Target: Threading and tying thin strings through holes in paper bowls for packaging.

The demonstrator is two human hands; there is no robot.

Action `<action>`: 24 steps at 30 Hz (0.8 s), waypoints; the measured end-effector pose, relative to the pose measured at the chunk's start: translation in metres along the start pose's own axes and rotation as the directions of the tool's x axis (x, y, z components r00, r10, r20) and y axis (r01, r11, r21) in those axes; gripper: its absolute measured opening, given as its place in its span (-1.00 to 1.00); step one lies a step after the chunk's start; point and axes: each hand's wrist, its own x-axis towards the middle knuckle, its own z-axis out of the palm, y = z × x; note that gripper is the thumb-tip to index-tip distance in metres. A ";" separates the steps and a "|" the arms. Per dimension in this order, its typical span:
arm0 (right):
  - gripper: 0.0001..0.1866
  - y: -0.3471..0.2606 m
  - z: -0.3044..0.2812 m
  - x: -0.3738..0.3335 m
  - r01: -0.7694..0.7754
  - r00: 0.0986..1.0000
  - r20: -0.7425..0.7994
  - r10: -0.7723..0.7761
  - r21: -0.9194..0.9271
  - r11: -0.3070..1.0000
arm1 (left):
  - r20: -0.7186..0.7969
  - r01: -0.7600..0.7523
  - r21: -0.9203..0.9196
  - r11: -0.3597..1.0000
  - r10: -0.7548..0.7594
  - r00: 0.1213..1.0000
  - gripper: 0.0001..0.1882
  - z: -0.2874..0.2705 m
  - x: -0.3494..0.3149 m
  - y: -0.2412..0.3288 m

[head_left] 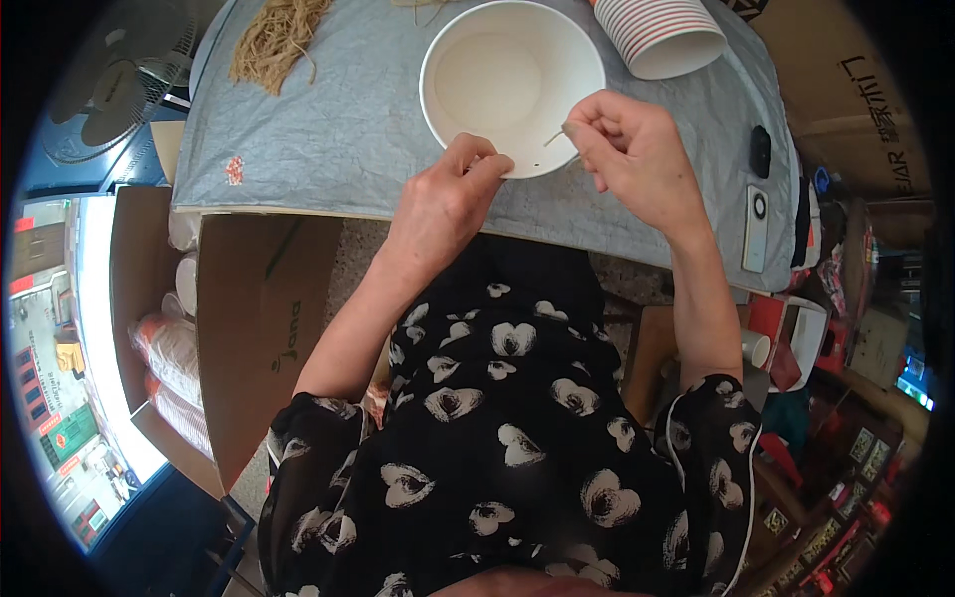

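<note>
A round white paper tub [512,75] stands on the grey cloth-covered table, its open mouth facing me. My left hand [443,199] pinches the near rim of the tub between thumb and fingers. To the right of the rim, my right hand [642,164] is closed in a pinch on a short, thin, tan piece of twine [554,138], whose end points toward the tub's inner wall. A small dark spot [537,166] shows on that wall near the rim, between my hands; whether it is a hole I cannot tell.
A loose bundle of tan twine [282,42] lies at the far left of the table. Nested red-striped paper cups [665,38] lie at the far right. A white remote [756,227] and a black object [760,151] rest near the right edge. An open cardboard box [261,328] stands below left.
</note>
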 end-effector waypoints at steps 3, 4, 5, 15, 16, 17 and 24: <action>-0.89 0.009 0.005 0.000 -0.080 0.995 0.047 0.085 -0.104 0.991 | 0.004 0.054 -0.015 0.998 -0.054 0.999 -0.80 0.006 -0.010 0.005; -0.89 0.011 0.007 -0.001 -0.111 0.991 0.059 0.122 -0.164 0.980 | 0.002 0.087 -0.031 0.996 -0.087 0.996 -0.79 0.008 -0.011 0.006; -0.89 0.013 0.009 -0.002 -0.115 0.990 0.064 0.126 -0.165 0.980 | 0.004 0.093 -0.034 0.995 -0.093 0.996 -0.79 0.009 -0.012 0.007; -0.90 0.013 0.015 -0.005 -0.071 0.992 0.072 0.102 -0.343 0.937 | 0.002 0.046 -0.005 0.999 -0.046 0.999 -0.81 0.009 -0.007 0.013; -0.90 0.013 0.015 -0.004 -0.075 0.992 0.073 0.106 -0.346 0.935 | 0.009 0.042 0.002 0.999 -0.042 0.999 -0.82 0.009 -0.007 0.013; -0.90 0.014 0.014 -0.004 -0.074 0.992 0.073 0.106 -0.347 0.935 | 0.008 0.042 0.002 0.999 -0.042 0.999 -0.82 0.009 -0.007 0.013; -0.88 0.013 0.015 -0.003 -0.060 0.992 0.078 0.099 -0.399 0.915 | 0.009 0.037 0.006 0.999 -0.037 0.999 -0.83 0.009 -0.006 0.012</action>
